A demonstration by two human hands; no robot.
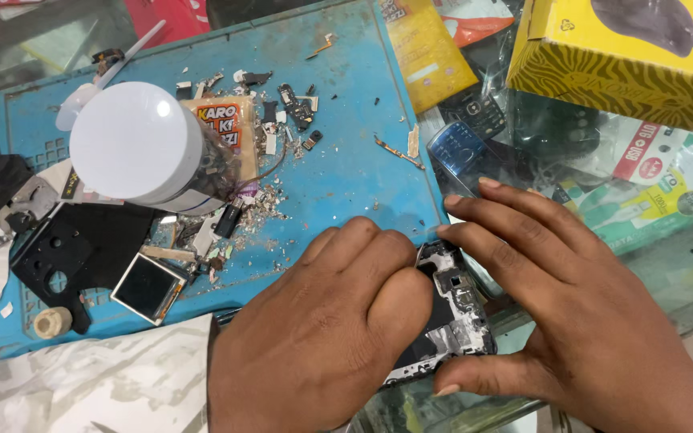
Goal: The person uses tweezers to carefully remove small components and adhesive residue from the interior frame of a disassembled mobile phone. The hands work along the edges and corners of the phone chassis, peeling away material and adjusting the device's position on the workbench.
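Observation:
An opened phone frame with bare grey inner parts lies at the right edge of a blue work mat. My left hand covers its left side, fingers curled and pressing on it. On the other side my right hand grips the frame, fingers along the top edge and thumb under the lower edge. Most of the phone is hidden beneath both hands.
A white round lamp head stands on the mat's left, amid scattered small phone parts and debris. A small square display module and a black back cover lie lower left. A yellow box sits upper right on a glass counter.

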